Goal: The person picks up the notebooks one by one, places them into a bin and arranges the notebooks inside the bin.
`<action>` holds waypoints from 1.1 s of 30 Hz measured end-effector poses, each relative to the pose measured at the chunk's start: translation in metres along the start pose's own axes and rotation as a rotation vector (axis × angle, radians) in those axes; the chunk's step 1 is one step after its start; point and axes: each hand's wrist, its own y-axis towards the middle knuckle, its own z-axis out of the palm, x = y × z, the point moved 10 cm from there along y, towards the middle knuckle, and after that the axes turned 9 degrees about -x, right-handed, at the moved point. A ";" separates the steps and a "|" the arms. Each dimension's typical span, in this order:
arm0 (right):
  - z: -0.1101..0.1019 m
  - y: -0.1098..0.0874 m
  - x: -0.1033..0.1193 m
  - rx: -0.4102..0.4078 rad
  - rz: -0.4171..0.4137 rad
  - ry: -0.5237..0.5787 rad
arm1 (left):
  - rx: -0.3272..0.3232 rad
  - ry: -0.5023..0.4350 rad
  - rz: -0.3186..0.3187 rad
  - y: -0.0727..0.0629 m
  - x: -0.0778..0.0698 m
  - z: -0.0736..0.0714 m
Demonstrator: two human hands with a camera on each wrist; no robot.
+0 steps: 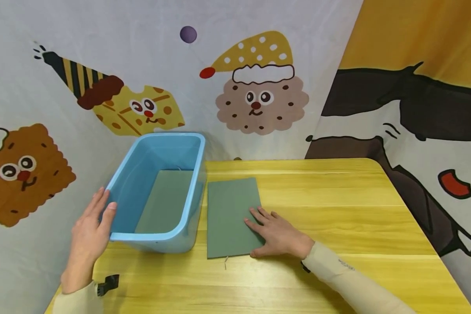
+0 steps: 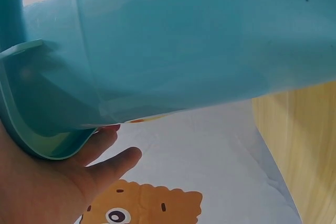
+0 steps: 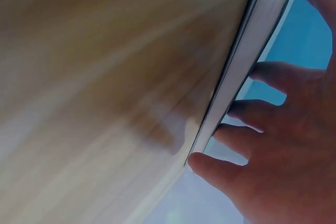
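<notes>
A green hardcover notebook [image 1: 232,218] lies on the wooden table, a thin ribbon end poking out at its near edge. My right hand [image 1: 278,235] is spread at its right side, fingertips on the cover's edge and thumb by the near right corner. The right wrist view shows the white page block [image 3: 239,72] between dark covers, with the fingertips along the edge. A light blue plastic bin [image 1: 188,209] stands left of the notebook. At the bin's left rim rests my left hand [image 1: 90,231], its fingers fairly straight. Inside the bin lies another green notebook [image 1: 166,200].
The wooden table [image 1: 337,209] extends to the right, with a rounded far corner. Behind and beside it hangs a cloth [image 1: 204,104] printed with cartoon biscuits and cheese. The bin stands close to this cloth at the back left.
</notes>
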 end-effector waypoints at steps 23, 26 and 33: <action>-0.030 -0.017 -0.055 -0.141 0.181 0.151 | -0.006 -0.012 -0.019 0.000 0.003 -0.002; -0.040 -0.010 -0.063 -0.245 0.273 0.153 | -0.002 -0.003 -0.025 0.000 0.005 -0.002; -0.034 0.004 -0.079 -0.233 0.461 0.127 | 0.011 -0.001 -0.012 0.000 0.004 0.002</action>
